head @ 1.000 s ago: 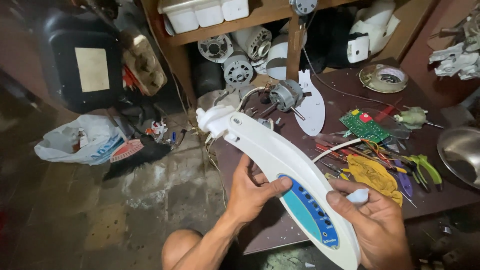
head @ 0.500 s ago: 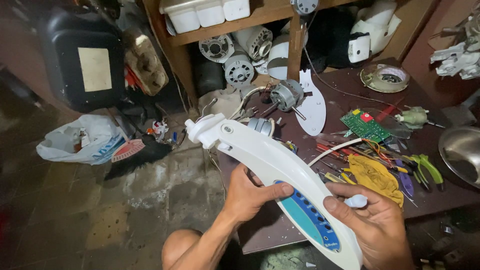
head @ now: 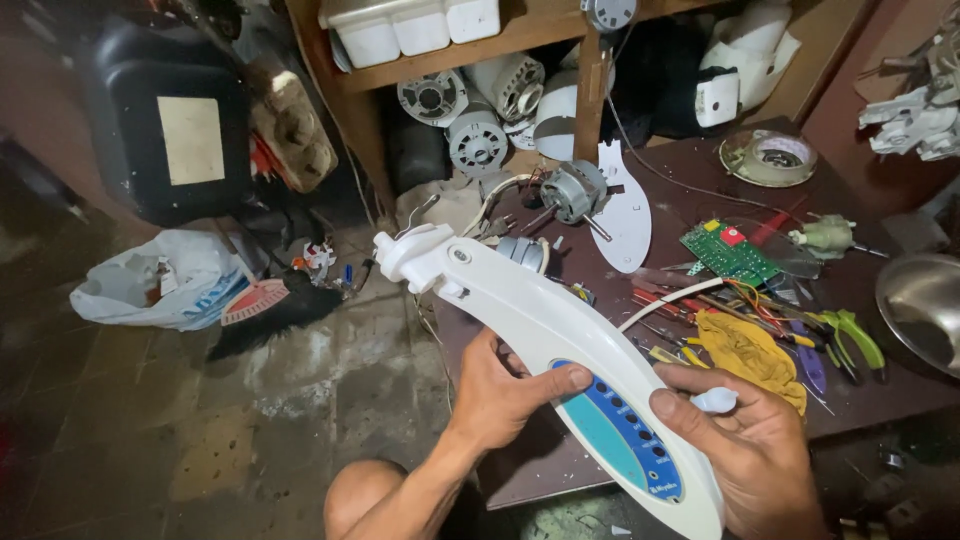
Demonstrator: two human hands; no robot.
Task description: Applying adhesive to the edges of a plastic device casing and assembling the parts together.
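- The person holds a long white fan housing (head: 520, 310) in both hands, over the near edge of a dark table (head: 880, 400).
- The left hand (head: 510, 395) is wrapped round the middle of the housing from below, fingers curled shut on it, thumb lying across the top just above the blue button panel (head: 620, 435).
- The right hand (head: 750, 450) grips the lower end of the housing, beside the panel; its fingers also pinch a small white piece (head: 715, 400) (too small to tell what it is).
- The housing slants, its narrow jointed end up and away from the person, out past the table's left edge and above the floor.
- On the table, just right of the housing, lie a yellow rag (head: 750, 350) and a tangle of coloured wires and tools.
- Further back on the table sits a green circuit board (head: 730, 255), and behind the housing's upper end a small motor (head: 572, 190) rests against a flat white panel (head: 625, 210).
- At the table's far right corner is a tape roll (head: 768, 157); at its right edge, a steel bowl (head: 925, 305).
- Behind the table, a wooden shelf (head: 520, 40) holds more motors below and white tubs on top.
- On the floor left of the table lies a white plastic bag (head: 150, 285), with a black jerrycan (head: 165, 125) standing behind it.
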